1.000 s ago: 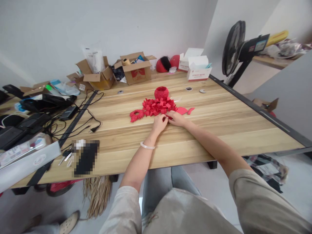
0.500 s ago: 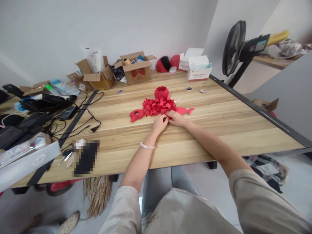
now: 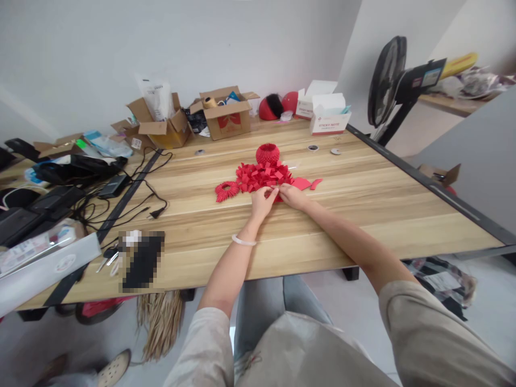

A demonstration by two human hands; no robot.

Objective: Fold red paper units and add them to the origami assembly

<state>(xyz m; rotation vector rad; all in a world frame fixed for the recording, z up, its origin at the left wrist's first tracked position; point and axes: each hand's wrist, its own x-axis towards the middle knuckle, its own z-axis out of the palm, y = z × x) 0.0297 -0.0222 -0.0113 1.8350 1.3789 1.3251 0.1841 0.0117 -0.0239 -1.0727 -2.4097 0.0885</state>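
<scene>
My left hand (image 3: pixel 264 202) and my right hand (image 3: pixel 294 196) meet at the front edge of a heap of small red folded paper pieces (image 3: pixel 262 174). Both sets of fingers are closed in a pinch on a small red paper piece (image 3: pixel 277 199), partly hidden by the fingers. Behind the heap stands a round red bowl-shaped form of interlocked folded paper (image 3: pixel 267 155). To the left lies a red paper ring (image 3: pixel 226 191) with a pointed tail. Flat red paper (image 3: pixel 300 183) and a smaller red strip (image 3: pixel 316 184) lie beyond my right hand.
Open cardboard boxes (image 3: pixel 228 121) and white sticky-note boxes (image 3: pixel 329 122) line the back of the wooden table (image 3: pixel 387 215). Black cables (image 3: pixel 137 185), keys (image 3: pixel 108 258) and a long white box (image 3: pixel 60 269) lie left. A black fan (image 3: pixel 387 80) stands at the right.
My fingertips have shifted slightly and come closer together at the red paper piece. The heap and the paper forms have stayed in place.
</scene>
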